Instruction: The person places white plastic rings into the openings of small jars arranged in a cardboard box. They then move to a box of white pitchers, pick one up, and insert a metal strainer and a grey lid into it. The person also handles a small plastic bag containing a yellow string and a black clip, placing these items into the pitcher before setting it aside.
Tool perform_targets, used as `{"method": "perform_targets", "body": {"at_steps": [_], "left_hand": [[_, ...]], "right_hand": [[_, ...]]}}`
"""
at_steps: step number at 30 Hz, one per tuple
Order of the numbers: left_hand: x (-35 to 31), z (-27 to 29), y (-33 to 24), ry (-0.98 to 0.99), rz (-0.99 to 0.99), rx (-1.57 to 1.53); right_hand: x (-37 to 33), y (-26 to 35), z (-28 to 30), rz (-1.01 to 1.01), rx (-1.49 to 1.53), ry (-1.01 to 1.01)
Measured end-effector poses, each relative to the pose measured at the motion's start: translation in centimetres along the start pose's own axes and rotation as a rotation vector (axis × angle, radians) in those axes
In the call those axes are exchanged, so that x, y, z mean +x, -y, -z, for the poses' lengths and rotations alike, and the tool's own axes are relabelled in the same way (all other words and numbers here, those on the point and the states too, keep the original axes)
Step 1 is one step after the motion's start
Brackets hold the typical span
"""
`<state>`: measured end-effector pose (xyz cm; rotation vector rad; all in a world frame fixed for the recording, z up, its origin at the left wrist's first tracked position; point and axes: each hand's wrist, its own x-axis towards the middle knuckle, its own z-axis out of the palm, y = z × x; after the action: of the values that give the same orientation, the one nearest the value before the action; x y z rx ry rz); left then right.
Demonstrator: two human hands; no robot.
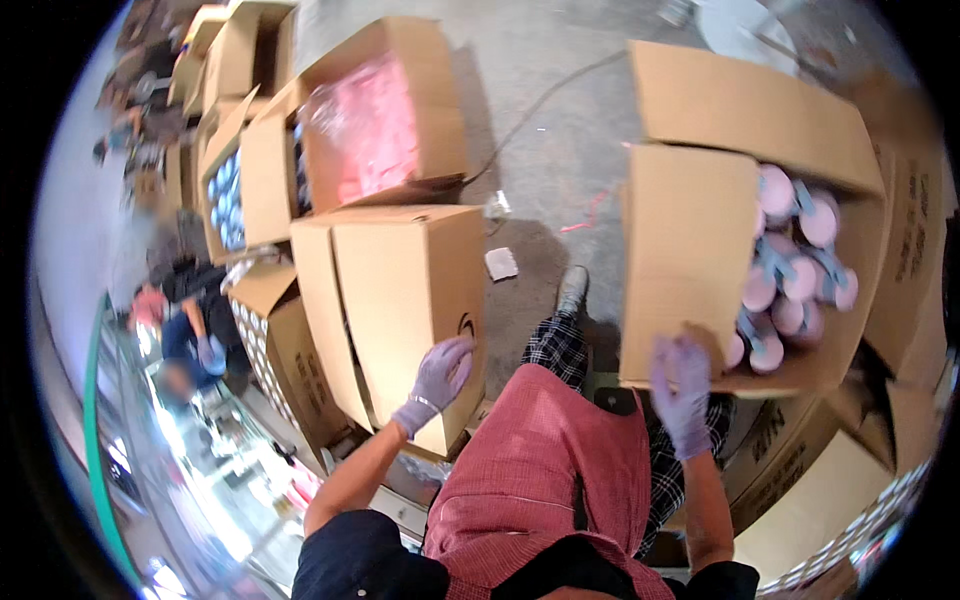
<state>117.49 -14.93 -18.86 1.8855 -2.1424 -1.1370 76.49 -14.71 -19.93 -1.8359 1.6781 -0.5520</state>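
Gloved hands, two. Left hand (pixel 440 380): fingers loosely spread, nothing held, at the near right side of a carton (pixel 385 320); contact uncertain. Right hand (pixel 682 385): blurred, at the near edge of a box (pixel 812 372); whether it pinches the cardboard cannot be told. Box: one, to the person's right, filled with pink-and-blue pieces (pixel 800 275). Status, as judged: part closed; left flap (pixel 690 260) laid over the opening, far flap (pixel 750 110) folded back, right part of the contents exposed. Carton: flaps down, seam slightly gaping, no tape made out. Behind it, uncovered: one pink-filled box (pixel 430 110), goods partly under clear plastic (pixel 335 105); beside that, blue pieces (pixel 228 200), likewise uncovered.
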Motion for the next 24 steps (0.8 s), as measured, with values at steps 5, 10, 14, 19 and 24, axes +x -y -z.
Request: {"method": "perform_targets", "body": {"at_steps": [5, 10, 14, 19, 24], "left_hand": [[-8.8, 3.0, 14.5, -0.455, 0.286, 0.195], [-13.4, 1.4, 27.1, -0.636, 0.773, 0.039], [-13.1, 10.0, 19.8, -0.352, 0.967, -0.168], [-15.4, 13.2, 11.8, -0.421, 0.299, -0.099], [-16.4, 5.8, -0.9, -0.265, 0.085, -0.249]], "right_hand": [[-1.4, -17.9, -3.8, -0.759, 0.246, -0.38], [-1.6, -11.9, 1.4, -0.802, -0.09, -0.025], [-4.8, -1.0, 4.2, -0.595, 0.09, 0.166], [4.6, 11.1, -10.3, 0.227, -0.079, 0.583], [8.9, -2.8, -22.0, 0.369, -0.864, 1.281]]}}
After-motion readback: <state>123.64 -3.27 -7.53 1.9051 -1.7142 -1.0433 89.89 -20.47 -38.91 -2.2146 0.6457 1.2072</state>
